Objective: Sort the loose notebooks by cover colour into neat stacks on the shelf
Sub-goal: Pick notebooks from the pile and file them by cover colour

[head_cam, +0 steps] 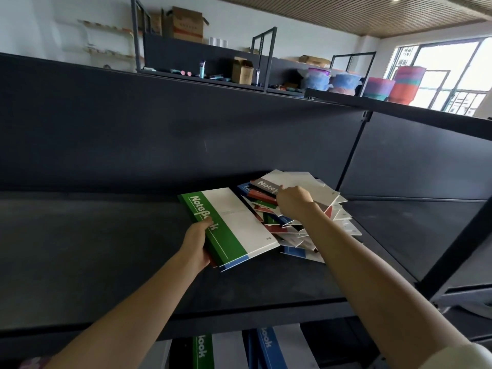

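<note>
Notebooks [306, 230] lie in a loose fanned pile on the dark shelf [106, 249], under and just beyond my right grip [292, 201]. Its fingers curl on the edge of the grey-banded notebook [298, 182] topping the pile; it looks like a pinch to peel it off. Left grip [197, 243] clasps the spine side of a green-banded notebook [229, 225], thumb on the cover, a blue edge beneath. Held flat, I judge, for collecting. Covers: thin glossy card, white with a colour band. Shelf: matte.

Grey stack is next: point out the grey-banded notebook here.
The grey notebook tops the far edge of the pile, by the right hand; the rest show red, green or blue bands, like the green notebook the left hand grips.
</note>
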Demonstrator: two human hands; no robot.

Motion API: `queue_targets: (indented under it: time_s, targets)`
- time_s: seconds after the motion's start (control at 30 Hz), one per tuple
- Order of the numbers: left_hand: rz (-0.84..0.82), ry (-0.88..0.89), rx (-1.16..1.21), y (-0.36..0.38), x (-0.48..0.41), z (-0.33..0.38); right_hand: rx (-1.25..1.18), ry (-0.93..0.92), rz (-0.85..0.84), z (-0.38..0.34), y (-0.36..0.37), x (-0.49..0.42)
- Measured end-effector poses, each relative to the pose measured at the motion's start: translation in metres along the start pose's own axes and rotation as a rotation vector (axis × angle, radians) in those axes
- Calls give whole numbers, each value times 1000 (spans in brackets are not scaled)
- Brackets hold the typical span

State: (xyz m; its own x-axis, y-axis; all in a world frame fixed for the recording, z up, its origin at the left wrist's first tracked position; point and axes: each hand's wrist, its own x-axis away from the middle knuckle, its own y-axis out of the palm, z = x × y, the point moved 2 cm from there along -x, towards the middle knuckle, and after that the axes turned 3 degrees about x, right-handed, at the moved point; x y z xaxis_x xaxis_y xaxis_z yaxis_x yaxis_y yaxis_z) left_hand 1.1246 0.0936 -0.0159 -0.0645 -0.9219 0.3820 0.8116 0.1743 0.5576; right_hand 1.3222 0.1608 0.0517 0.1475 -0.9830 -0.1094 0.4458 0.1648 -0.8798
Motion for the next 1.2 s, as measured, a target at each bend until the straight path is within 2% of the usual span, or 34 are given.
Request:
queue_targets:
  time_s: [0.23,0.3,0.37,0.53,0.63,0.7,0.77,0.83,0.9,0.97,1.07,1.13,1.2]
  targets:
    - [-19,-9,-9,3,3,-3,-25,87,57,0,-6,9]
    - [-1,4,-2,3,1,-2,24,66,69,-9,-21,14]
    - [4,33,23,5,-1,0,15,-30,105,-33,-41,20]
    - [-110,157,46,12,-2,1,-248,-311,68,-105,-84,47]
    - [-12,122,37,0,-5,3,-327,-383,5,-100,-79,39]
    - [56,77,4,-10,-7,2,-452,-355,-46,-84,-66,31]
    - [82,73,-34,-14,-9,2,-584,-200,-8,-61,-50,21]
    - [92,76,-63,-15,-9,1,-542,37,81,-34,-25,9]
    - [94,76,-74,-15,-8,1,-434,151,79,-7,1,3]
    - [92,74,-76,-15,-7,2,-268,111,-11,9,15,5]
    - [102,81,-59,-14,-6,1,-90,24,-30,15,9,9]
    - [112,93,-32,-13,-5,-1,-43,-15,-42,8,4,9]
    - [120,97,-10,-11,-4,-3,-34,22,-16,1,2,11]
